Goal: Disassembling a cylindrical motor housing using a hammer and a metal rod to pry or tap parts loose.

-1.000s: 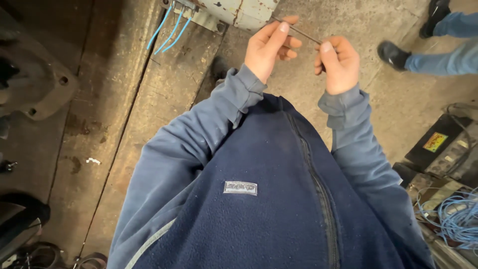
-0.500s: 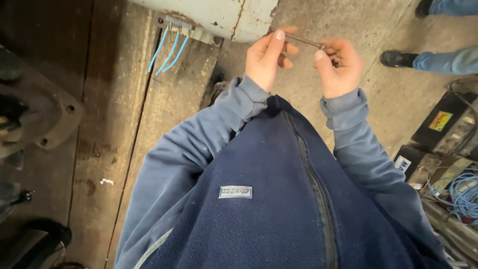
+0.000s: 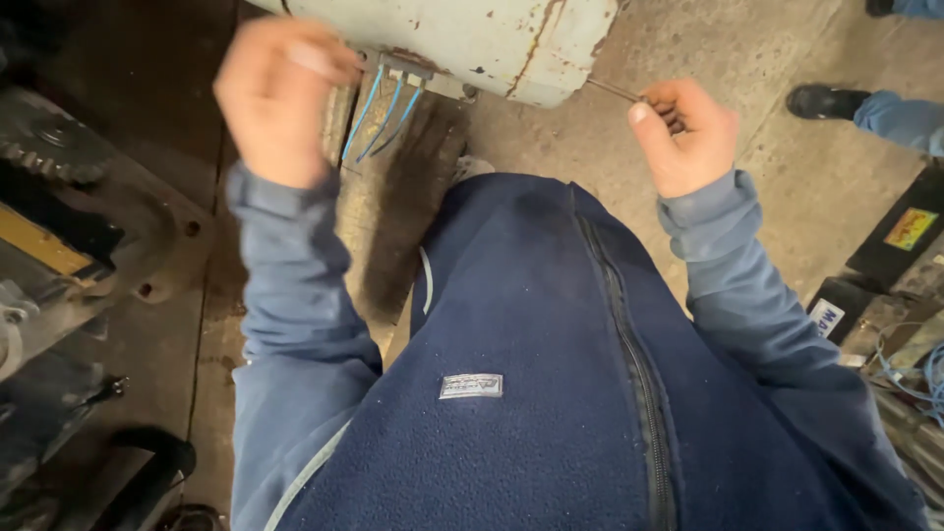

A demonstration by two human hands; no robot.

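Now your right hand (image 3: 683, 138) is pinching a thin dark rod (image 3: 615, 90) between thumb and curled fingers, at the far right of the scene. Only a short part of the rod is showing; it is sticking out from the fist toward the left and is ending just beside the pale housing (image 3: 472, 39), and you cannot tell if it is touching the metal. The rest of the rod is hidden inside the hand.

Your left hand (image 3: 280, 93) is raised at the far left, well apart from the right hand. It is blurred, so you cannot tell if the fingers are spread or closed, and nothing is showing in it. It is hanging just left of the blue wires (image 3: 385, 118), which are coming down from a small block under the housing.

Your blue jacket (image 3: 551, 393) is filling the near middle of the view, with its zip running down the front. At the left, a dark machine (image 3: 79, 226) with a toothed wheel is standing on the floor (image 3: 787, 187). At the far right, another person's shoe (image 3: 821, 100) and trouser leg are showing, and near right some boxes (image 3: 900, 241) and loose cables are lying.
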